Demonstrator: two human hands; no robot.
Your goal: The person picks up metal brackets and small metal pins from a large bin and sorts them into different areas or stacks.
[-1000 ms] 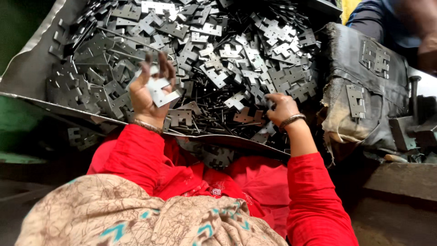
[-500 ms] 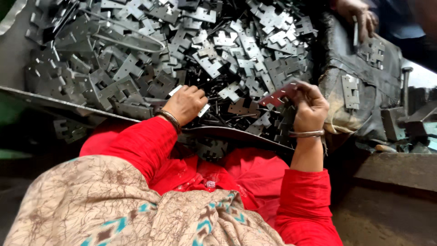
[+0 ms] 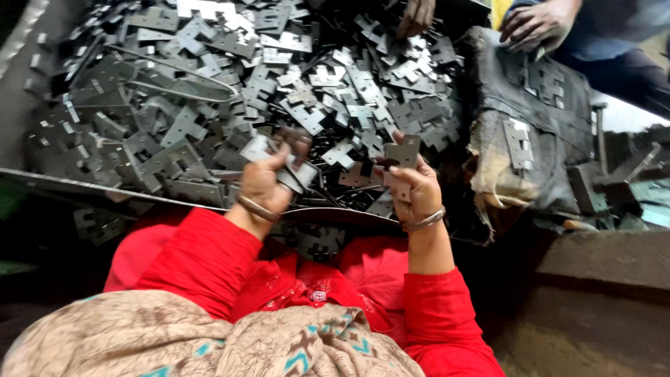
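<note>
Above the red-sleeved lap, both hands are raised over a sloping metal tray (image 3: 42, 178) heaped with flat grey stamped plates (image 3: 209, 119). These notched, cross-like pieces of sheet metal are dull silver and lie jumbled at all angles. The left hand (image 3: 269, 183) has its fingers curled around a small bundle of plates (image 3: 279, 157) and holds them just over the tray's near edge. The right hand (image 3: 413, 187) pinches a single plate (image 3: 403, 150) upright between thumb and fingers, its notched outline clear against the pile. Each wrist wears a metal bangle.

Half a second ago the left hand lay palm-down on the heap with a pale piece under it; now it has lifted and turned, gripping its bundle. The right hand has come in from the tray's right side toward the middle. At the far edge another person's hands (image 3: 541, 24) have come more fully into view, by a worn grey sack (image 3: 530, 98) bearing a few loose plates.
</note>
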